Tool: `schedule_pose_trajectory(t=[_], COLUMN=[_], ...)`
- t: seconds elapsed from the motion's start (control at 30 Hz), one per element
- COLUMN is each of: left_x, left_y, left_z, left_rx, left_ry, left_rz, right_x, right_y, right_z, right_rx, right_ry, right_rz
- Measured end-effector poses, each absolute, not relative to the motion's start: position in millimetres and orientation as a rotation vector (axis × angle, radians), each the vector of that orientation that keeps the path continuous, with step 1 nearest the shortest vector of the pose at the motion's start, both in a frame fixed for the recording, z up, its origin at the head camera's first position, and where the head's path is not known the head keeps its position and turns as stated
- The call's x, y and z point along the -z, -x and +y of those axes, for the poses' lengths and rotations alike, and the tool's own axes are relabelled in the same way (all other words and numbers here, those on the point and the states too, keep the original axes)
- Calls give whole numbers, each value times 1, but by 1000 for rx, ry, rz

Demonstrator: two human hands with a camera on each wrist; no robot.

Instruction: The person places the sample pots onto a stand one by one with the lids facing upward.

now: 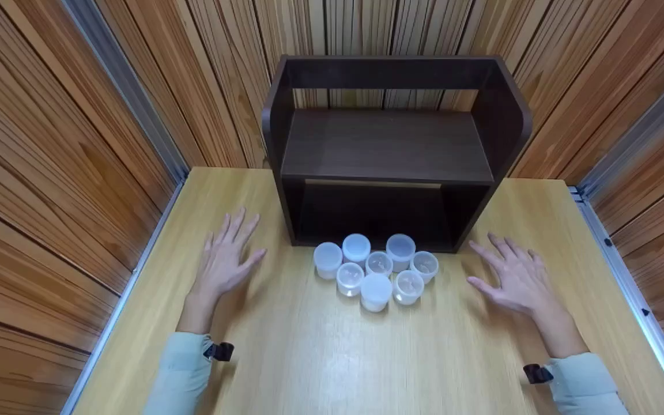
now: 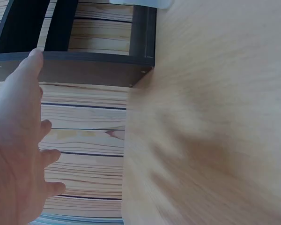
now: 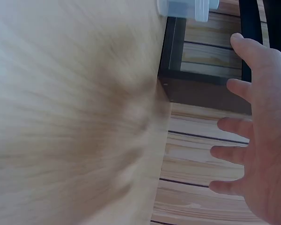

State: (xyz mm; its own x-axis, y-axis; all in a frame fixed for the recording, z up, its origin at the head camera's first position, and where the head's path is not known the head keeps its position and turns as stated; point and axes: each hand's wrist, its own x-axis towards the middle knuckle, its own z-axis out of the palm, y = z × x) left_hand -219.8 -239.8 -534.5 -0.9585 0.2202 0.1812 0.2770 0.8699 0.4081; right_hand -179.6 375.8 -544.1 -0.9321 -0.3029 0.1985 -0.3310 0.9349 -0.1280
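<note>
Several small translucent plastic cups (image 1: 376,293) stand grouped on the table in front of the dark shelf unit (image 1: 387,147). Some have a cloudy flat top, like the rear cup (image 1: 357,248); others look clear inside, like the right cup (image 1: 425,266). To the left of the group is my left hand (image 1: 225,262), palm down above the wood with fingers spread, holding nothing. My right hand (image 1: 513,276) hovers on the other side, fingers likewise spread and nothing in it. Both wrist views show the hands raised over their shadows, with cup edges at the top.
The shelf unit has an upper board (image 1: 387,144) and a deep lower compartment (image 1: 372,213). Under everything lies a light wooden table (image 1: 320,357). Wood-patterned walls (image 1: 38,144) enclose it at the back and sides, with metal rails (image 1: 626,276) along the side edges.
</note>
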Motion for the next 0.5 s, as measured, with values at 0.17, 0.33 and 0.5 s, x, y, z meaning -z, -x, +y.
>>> schedule_pose_trajectory(t=[0.17,0.33,0.5], left_x=[528,517,500], left_y=[227,237,246], left_z=[-235,-224,-213], left_rx=[837,994,1203], left_ry=[361,397,409], left_rz=[-2747,-2522,-2357], right_x=[543,540,540], right_y=[176,172,172], right_z=[367,358,348], right_rx=[-294,-355,-428], right_ry=[-493,-504,-521], right_rz=[-2967,-3001,-3010])
